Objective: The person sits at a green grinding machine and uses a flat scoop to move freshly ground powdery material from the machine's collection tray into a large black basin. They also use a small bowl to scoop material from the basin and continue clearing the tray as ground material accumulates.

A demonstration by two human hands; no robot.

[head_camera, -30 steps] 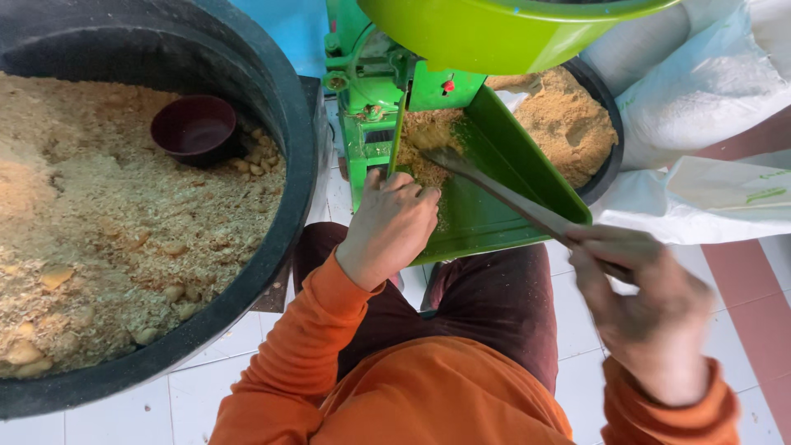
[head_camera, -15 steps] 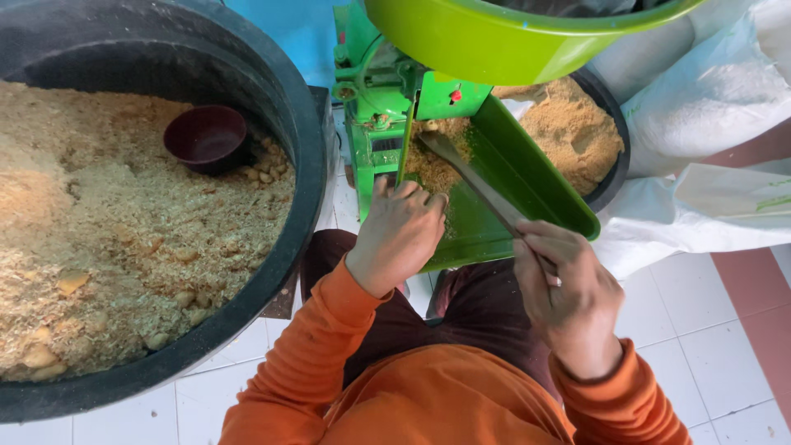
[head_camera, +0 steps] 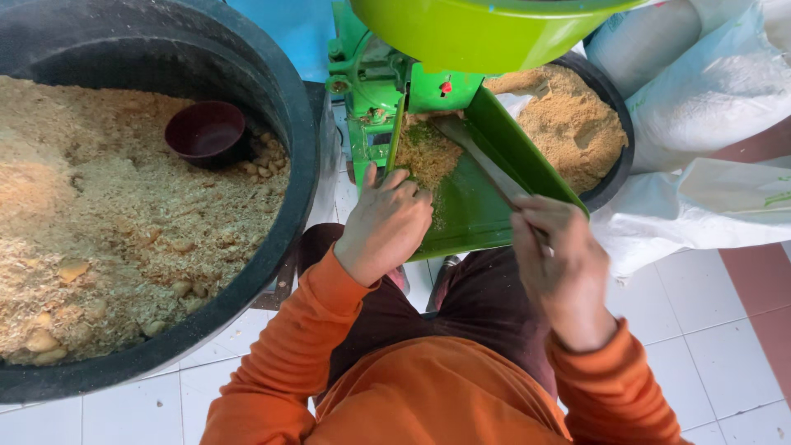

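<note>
Meal (head_camera: 426,156) lies heaped at the top of the green chute (head_camera: 474,210), under the hopper (head_camera: 478,33); your left hand (head_camera: 386,221) rests on the chute's near edge, fingers curled, holding nothing; your right hand (head_camera: 560,264) is closed round a stick (head_camera: 482,161) that slants up into the meal; tub (head_camera: 297,165) of meal sits left.

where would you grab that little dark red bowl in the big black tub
Take the dark red bowl by its rim, coming from above. It sits mouth-up and slightly tilted on the crumbly tan meal, so the rim is exposed all round while its base is sunk in. The near edge, away from the black tub wall, looks the freest. Both hands are busy at the green chute.
</note>
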